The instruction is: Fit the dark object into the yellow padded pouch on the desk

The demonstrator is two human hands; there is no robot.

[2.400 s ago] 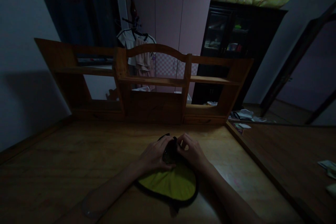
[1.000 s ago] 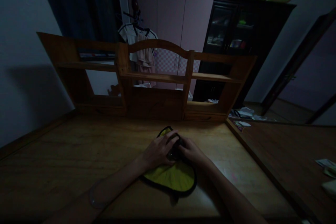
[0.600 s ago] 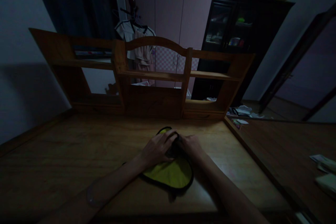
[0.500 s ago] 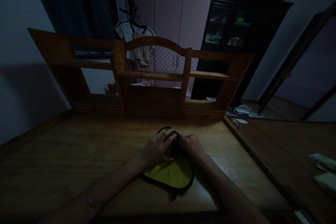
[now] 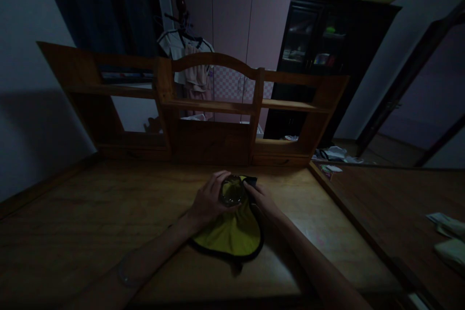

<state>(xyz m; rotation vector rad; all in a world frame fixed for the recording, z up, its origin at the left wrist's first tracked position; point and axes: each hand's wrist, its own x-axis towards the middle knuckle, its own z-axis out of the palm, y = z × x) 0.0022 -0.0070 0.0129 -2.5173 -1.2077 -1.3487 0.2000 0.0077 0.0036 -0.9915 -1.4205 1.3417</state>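
A round, clear glass (image 5: 232, 191) sits in my left hand (image 5: 209, 202), whose fingers curve around its left side. Its opening faces up toward me, and yellow shows through it. Beneath and beside the glass lies a yellow cloth (image 5: 232, 238) with black edging, spread over the wooden desk. My right hand (image 5: 264, 201) pinches the cloth's dark far edge, close to the right of the glass. How far the cloth wraps around the glass is hidden by my hands. A small dark tab sticks out from the cloth's near edge.
A wooden shelf unit (image 5: 214, 105) with small drawers stands along the desk's back edge. To the right is a lower brown surface (image 5: 392, 203) with papers or cloths (image 5: 452, 232) at its far side. A wall borders the left. The room is dim.
The glass has turned so its opening now shows upward. My left hand has shifted slightly left around it, and my right hand has drawn the cloth's far edge out to the right.
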